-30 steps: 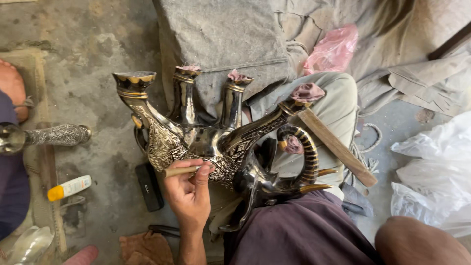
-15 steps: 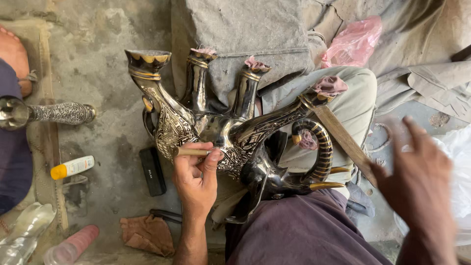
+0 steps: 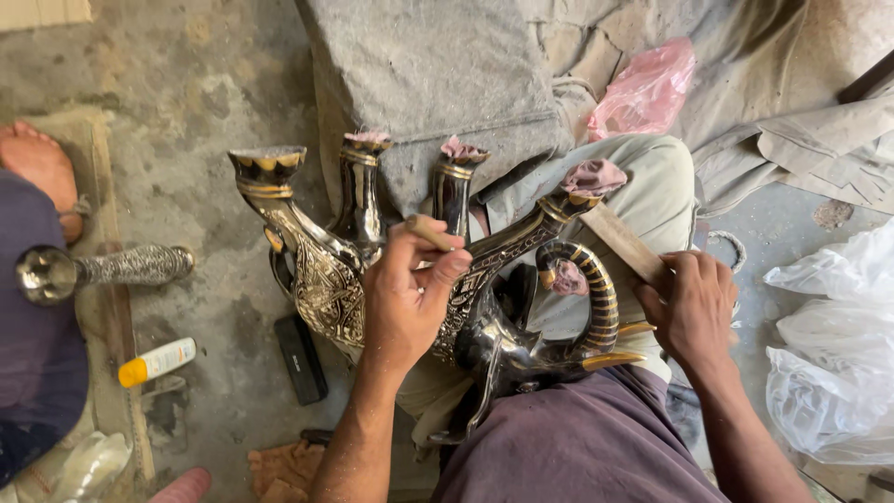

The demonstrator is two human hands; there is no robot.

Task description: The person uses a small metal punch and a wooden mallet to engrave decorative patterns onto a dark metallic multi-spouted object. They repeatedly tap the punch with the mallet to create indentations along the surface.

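Ornate metal vessel [image 3: 466, 298], dark with gold bands and engraved silver panels, lies across the lap of a seated person, its several spouts pointing away toward a grey stone block [image 3: 438, 84] and its curved, gold-striped handle [image 3: 587, 298] turned toward the right knee. Scraps of pink cloth [image 3: 596, 174] plug the spout mouths. The left hand [image 3: 405, 298] rests on the vessel's body, fingers pinched shut around a small chisel-like tool [image 3: 428, 233] whose tip meets the engraved metal. The right hand [image 3: 694, 303], just beside the handle, is closed around a flat wooden stick [image 3: 619, 242] raised at a slant above the thigh. By the look of it, the step in hand is decorative chasing, with tool set and striker lifted; a next blow would call for the tool to be held steady on the pattern and the stick to land squarely on its head. On the concrete floor to the left lie a black rectangular block [image 3: 300, 359], a white tube with an orange cap [image 3: 156, 361] and a silver-patterned vase [image 3: 102, 270] on its side, near another person's bare foot [image 3: 42, 172]. Clear plastic bags [image 3: 829, 354] sit at right, a pink bag [image 3: 643, 88] beyond.
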